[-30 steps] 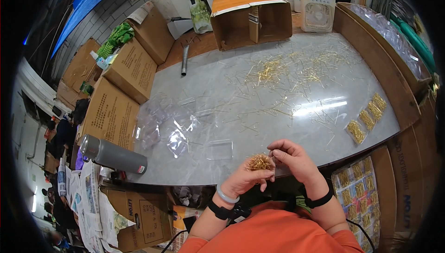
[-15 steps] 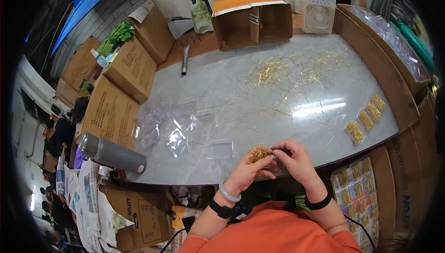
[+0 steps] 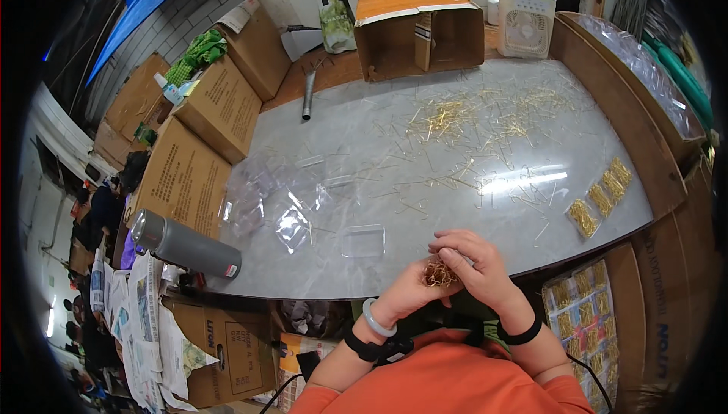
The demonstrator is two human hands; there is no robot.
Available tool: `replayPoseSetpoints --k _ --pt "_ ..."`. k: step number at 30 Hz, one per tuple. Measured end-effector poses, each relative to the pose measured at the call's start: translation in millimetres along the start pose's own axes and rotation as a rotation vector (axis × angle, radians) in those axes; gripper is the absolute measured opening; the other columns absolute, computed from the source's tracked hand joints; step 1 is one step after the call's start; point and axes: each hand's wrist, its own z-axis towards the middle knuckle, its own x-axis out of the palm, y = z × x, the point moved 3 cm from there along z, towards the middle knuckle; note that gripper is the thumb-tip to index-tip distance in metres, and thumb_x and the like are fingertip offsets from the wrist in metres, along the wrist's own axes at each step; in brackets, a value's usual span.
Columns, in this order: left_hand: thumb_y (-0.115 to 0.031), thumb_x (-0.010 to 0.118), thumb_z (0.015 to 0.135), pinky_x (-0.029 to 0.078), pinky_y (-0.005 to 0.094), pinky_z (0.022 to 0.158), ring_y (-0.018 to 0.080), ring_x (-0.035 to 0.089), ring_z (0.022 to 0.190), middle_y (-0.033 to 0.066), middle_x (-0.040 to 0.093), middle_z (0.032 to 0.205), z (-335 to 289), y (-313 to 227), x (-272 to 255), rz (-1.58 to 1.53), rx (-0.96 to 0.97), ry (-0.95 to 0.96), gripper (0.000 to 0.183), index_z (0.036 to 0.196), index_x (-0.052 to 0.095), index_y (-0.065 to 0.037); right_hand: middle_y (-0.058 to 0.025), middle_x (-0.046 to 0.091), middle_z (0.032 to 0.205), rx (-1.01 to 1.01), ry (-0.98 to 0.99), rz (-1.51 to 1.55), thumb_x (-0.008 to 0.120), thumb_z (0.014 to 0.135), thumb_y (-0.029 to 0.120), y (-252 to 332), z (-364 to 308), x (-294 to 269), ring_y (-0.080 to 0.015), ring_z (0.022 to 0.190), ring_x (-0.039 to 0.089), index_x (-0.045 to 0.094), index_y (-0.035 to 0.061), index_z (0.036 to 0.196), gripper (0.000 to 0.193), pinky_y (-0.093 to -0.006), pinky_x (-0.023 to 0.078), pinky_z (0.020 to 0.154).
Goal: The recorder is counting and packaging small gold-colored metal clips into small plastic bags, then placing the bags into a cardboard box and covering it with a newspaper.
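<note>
A bundle of thin gold wire hooks (image 3: 440,272) is pressed between my hands at the table's near edge. My left hand (image 3: 409,286) cups it from the left and below, fingers mostly hidden. Over its top and right side my right hand (image 3: 476,262) is closed, fingers together. Just left of my hands, a small see-through plastic tray (image 3: 363,241) lies flat on the grey table (image 3: 341,281). Farther off, loose gold hooks (image 3: 444,118) form a scattered heap. Filled packs of gold hooks (image 3: 582,218) lie in a row at the right edge.
Thin plastic packaging (image 3: 292,224) lies left on the table, beside a grey flask (image 3: 186,246). Cardboard boxes (image 3: 182,186) line the left side. An open carton (image 3: 421,31), a white fan (image 3: 525,23) and a metal tube (image 3: 309,95) stand or lie at the back.
My right hand has gone from pinching at the bundle's tip to lying cupped over it. The bundle has shifted slightly nearer and right, turned in my left hand.
</note>
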Motion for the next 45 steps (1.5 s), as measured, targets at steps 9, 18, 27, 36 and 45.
replayPoseSetpoints --k 9,18,27,36,45 --pt "0.001 0.07 0.089 0.058 0.0294 0.069 0.0147 0.065 0.085 0.0066 0.064 0.107 -8.8 -3.7 1.8 -0.155 -0.022 0.127 0.04 0.125 0.054 -0.002 -0.0112 0.068 0.096 0.19 0.053 0.08 0.065 0.094 0.012 -11.0 -6.5 -8.2 -0.025 0.093 0.065 0.07 0.0009 0.1 0.013 -0.0348 0.05 0.085" --pt "-0.001 0.069 0.091 0.058 0.0285 0.068 0.016 0.067 0.084 0.0077 0.063 0.107 -7.4 4.1 5.7 -0.16 -0.028 0.19 0.038 0.126 0.054 -0.003 -0.0111 0.068 0.091 0.049 -0.033 -0.076 0.068 0.088 0.005 5.2 -5.5 -8.4 -0.028 0.087 0.065 0.069 0.0029 0.096 0.008 -0.0358 0.051 0.077" --pt "-0.015 0.064 0.098 0.056 0.0274 0.061 0.0159 0.066 0.08 0.0072 0.067 0.092 -3.3 6.7 10.7 0.146 -0.111 0.105 0.023 0.114 0.06 0.0 -0.0111 0.069 0.091 -0.086 0.125 -0.195 0.068 0.087 0.013 22.5 8.4 -4.5 -0.0298 0.088 0.063 0.069 0.0051 0.11 0.024 -0.0393 0.051 0.08" --pt "-0.015 0.063 0.099 0.058 0.0276 0.062 0.0147 0.064 0.085 0.0065 0.066 0.099 -5.2 12.4 4.1 0.005 -0.157 0.127 0.025 0.118 0.059 0.0 -0.0069 0.072 0.098 0.424 0.176 0.219 0.065 0.095 0.011 -7.5 6.2 4.4 -0.0123 0.091 0.066 0.066 0.0014 0.121 0.028 -0.0287 0.053 0.082" --pt "-0.012 0.061 0.099 0.057 0.0269 0.066 0.014 0.064 0.087 0.0072 0.065 0.102 -14.4 5.0 1.7 -0.063 -0.22 0.259 0.033 0.129 0.057 0.001 -0.0067 0.07 0.106 0.553 0.166 0.692 0.065 0.095 0.007 -18.1 -2.1 0.0 -0.016 0.1 0.066 0.064 -0.0002 0.12 0.026 -0.0302 0.053 0.087"
